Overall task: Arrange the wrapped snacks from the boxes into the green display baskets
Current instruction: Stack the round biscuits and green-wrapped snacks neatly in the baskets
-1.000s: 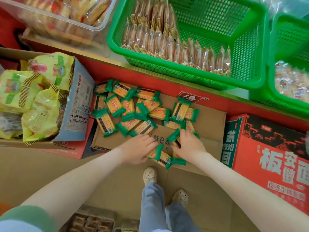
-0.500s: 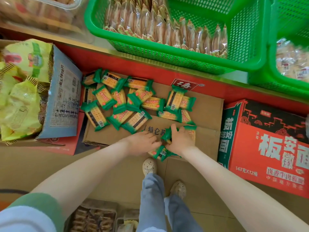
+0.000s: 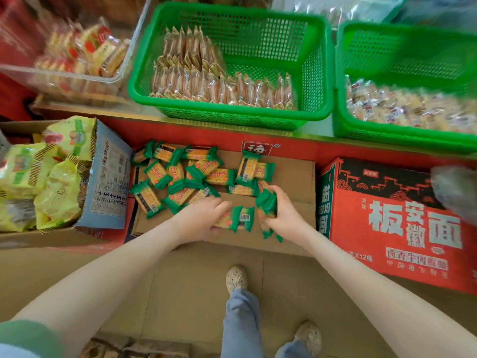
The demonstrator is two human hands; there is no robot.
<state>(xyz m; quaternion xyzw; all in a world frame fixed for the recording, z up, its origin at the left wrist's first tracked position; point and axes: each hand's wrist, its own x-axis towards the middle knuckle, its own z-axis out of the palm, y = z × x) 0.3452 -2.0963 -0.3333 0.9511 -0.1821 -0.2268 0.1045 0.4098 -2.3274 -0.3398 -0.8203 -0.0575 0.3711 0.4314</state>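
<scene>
Several green-and-orange wrapped cracker packs [image 3: 180,174] lie scattered on a flattened cardboard box [image 3: 291,171] on the floor. My left hand [image 3: 204,220] holds a small stack of these packs [image 3: 240,218] from below. My right hand [image 3: 281,210] grips a bunch of the same packs, their green ends sticking out above and below my fist. On the shelf above stands a green basket [image 3: 232,117], with rows of upright clear-wrapped snacks [image 3: 219,83] along its left and front sides. Its right rear part is bare.
A second green basket [image 3: 402,135] with pale wrapped snacks stands to the right. A clear bin [image 3: 77,81] of snacks is at the upper left. An open box of yellow bags [image 3: 38,174] sits left, a red noodle carton [image 3: 395,218] right. My feet are below.
Both hands have gathered packs from the near edge of the cardboard and lifted them slightly. The view has tilted up, showing more of the baskets.
</scene>
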